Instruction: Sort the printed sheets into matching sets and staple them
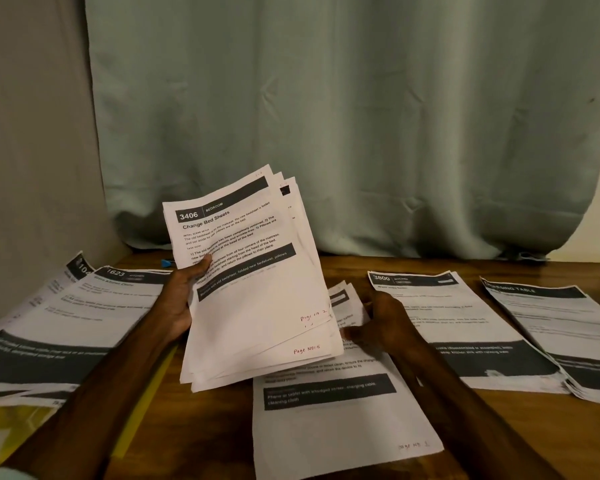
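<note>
- Left hand [181, 296] — grasps a fanned stack of unsorted sheets [257, 306] by its left edge, thumb laid across the print. The stack is raised and tilted above the middle of the table.
- Top sheet [229, 237] of that stack — headed "3406 Bedroom, Change Bed Sheets", hand-marked page 2 at lower right. A sheet beneath is marked page 5.
- Right hand [385, 320] — low over the centre pile [343, 420], fingers reaching toward the stack's lower right corner. Whether they pinch a sheet or merely touch it cannot be told.
- Centre pile: flat on the wooden table [499, 431], its top sheet about cleaning a phone or tablet.
- To its right: the 3800 Kitchen pile [465, 327], then the Dressing Table pile [555, 327] just beside it.
- To the left: the 1623 Kitchen pile [84, 306], overlapping a further pile [45, 289] at the table's edge.
- Step in hand, by judgement: sorting, with stapling not yet begun. No stapler is in view.
- Next move calls for matching the 3406 heading against the laid piles. None legibly bears that number, so a fresh spot on the table seems needed.
</note>
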Available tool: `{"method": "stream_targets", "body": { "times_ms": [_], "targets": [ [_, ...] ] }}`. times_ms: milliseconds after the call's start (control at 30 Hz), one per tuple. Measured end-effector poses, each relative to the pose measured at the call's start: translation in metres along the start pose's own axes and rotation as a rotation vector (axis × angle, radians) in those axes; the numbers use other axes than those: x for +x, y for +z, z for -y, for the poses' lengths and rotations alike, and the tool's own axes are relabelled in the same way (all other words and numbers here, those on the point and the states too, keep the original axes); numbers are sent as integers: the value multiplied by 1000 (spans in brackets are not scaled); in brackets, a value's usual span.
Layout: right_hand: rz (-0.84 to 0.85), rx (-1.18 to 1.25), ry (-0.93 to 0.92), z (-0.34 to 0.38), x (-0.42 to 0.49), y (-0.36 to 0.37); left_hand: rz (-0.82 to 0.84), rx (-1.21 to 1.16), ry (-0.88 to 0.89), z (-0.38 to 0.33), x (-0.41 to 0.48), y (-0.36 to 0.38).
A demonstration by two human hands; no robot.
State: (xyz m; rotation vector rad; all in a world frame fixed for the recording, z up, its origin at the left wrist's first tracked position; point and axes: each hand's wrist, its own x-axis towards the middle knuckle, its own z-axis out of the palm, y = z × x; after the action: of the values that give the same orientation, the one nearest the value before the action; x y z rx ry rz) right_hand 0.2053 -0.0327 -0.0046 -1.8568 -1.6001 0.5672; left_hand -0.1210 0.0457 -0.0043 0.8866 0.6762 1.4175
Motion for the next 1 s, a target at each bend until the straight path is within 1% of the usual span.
{"method": "stream_targets", "body": {
  "times_ms": [100,167,233,300,367,400,433,467,500,567,600,633,667,733,800,900,1000],
  "targets": [
    [-42,56,-13,-1,1,-4,2,6,6,1,1,0],
    [-139,160,-82,-4,4,-8,6,14,4,4,2,-1],
    [-342,292,-190,-7,7,-14,10,18,-7,6,4,-3],
    [-551,433,-243,-8,9,-20,28,30,-23,7,4,-3],
    [-689,525,-270,-10,11,-23,53,58,-40,9,3,-1],
    [-711,551,-271,-12,12,-24,57,62,-48,11,2,2],
    [-688,570,-262,-15,13,-24,45,71,-44,13,3,4],
    [-622,584,-247,-17,14,-23,19,98,-24,15,3,8],
    [-518,582,-220,-19,14,-20,-13,138,3,17,4,9],
    [-280,502,-172,-21,17,-12,-55,223,52,20,4,12],
    [-200,440,-159,-21,20,-8,-53,257,61,20,3,14],
    [-173,390,-144,-21,23,-5,-47,290,56,21,2,13],
    [-191,368,-128,-21,25,-3,-41,316,44,21,2,14],
    [-307,413,-81,-21,26,-9,-40,357,45,22,2,15],
    [-460,565,-34,-26,26,-23,-55,345,44,22,2,18],
    [-700,707,28,-36,24,-45,-68,342,40,24,2,21],
    [-843,890,88,-46,27,-57,-50,343,24,24,0,24]
  ]
}}
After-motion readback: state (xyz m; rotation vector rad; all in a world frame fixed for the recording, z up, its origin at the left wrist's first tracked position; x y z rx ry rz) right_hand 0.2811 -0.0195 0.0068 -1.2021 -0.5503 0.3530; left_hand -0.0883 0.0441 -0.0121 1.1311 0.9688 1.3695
